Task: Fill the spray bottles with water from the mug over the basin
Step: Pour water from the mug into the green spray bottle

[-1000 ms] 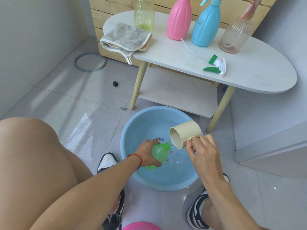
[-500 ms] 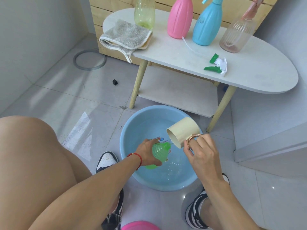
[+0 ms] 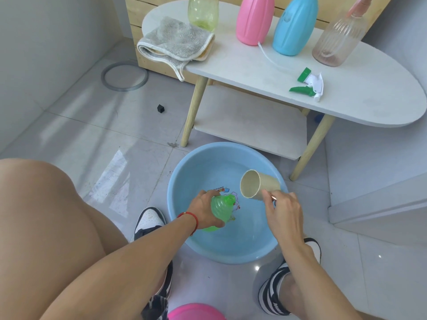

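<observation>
Currently, the left hand (image 3: 203, 210) grips the green spray bottle (image 3: 220, 210) around its body, fingers curled behind it, holding it tilted over the blue basin (image 3: 184, 232), which stands on the tiled floor. The bottle's open neck points up and to the right, toward the mug. The right hand (image 3: 283, 214) holds the beige mug (image 3: 257, 185) by its handle, fingers closed around it; the mug lies nearly on its side above the basin, mouth facing left and just beside the bottle neck without touching it. No stream of water is discernible between mug and bottle. A red cord bracelet (image 3: 190, 218) circles the left wrist. On the white oval table (image 3: 346, 88) behind the basin stand a yellow-green bottle (image 3: 203, 12), a pink bottle (image 3: 254, 19), a light blue bottle (image 3: 293, 26) and a clear ribbed bottle (image 3: 337, 40) fitted with a pink sprayer. A green-and-white trigger sprayer head (image 3: 308, 85) with its dip tube lies on the tabletop near the front edge, apart from the bottles. A grey folded cloth (image 3: 175, 42) hangs over the table's left end. A grey ring (image 3: 124, 76) lies on the floor to the left.
</observation>
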The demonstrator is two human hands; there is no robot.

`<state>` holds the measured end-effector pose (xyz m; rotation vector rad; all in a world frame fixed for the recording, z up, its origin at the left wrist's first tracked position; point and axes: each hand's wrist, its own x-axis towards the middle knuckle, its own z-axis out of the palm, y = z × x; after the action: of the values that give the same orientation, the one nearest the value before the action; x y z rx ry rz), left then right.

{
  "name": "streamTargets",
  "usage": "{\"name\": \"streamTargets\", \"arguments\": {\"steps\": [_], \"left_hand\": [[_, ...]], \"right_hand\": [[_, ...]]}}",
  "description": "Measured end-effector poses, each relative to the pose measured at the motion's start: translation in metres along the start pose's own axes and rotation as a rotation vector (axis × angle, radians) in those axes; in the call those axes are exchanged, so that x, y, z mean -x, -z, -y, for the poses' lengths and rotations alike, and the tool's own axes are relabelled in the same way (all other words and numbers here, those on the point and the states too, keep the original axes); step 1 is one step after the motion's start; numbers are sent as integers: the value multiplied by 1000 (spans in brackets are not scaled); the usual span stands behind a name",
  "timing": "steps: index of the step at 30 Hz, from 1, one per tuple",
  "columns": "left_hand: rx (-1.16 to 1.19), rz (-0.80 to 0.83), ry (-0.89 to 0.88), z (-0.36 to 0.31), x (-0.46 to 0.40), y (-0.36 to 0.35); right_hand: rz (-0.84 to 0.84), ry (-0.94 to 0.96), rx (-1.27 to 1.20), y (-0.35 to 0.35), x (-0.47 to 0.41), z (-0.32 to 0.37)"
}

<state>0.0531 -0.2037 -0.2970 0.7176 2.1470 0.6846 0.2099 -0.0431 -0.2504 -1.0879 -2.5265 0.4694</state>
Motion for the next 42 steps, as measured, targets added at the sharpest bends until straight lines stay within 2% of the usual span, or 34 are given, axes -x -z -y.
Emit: {"name": "streamTargets", "arguments": {"steps": [3,6,8,10,15,20,24,27,34,42], "left_hand": [[14,-37,20,4,1,3],[34,-62,39,8,3,5],[45,-68,47,10,6,6],[55,-73,52,11,8,8],[72,-83,45,14,12,11],[77,-98,49,15,10,14],[78,-92,73,14,9,14],[84,-81,74,11,9,14],[78,-52,34,4,9,10],[91,-28,18,0,8,9]], "right_hand": [[185,-55,73,-23,2,-12],[328,53,371,-40,11,-9],[408,-29,473,-53,16,-7],[460,-117,416,-66,20,-8],[591,-327,82,-78,26,-3],[340,-374,-179,-69,21,-8],[326,-510,-338,-46,14,-14],[305,-526,-407,-31,16,-17],[167,-503,-436,5,16,-3],[50,-359,-317,31,8,15]]}}
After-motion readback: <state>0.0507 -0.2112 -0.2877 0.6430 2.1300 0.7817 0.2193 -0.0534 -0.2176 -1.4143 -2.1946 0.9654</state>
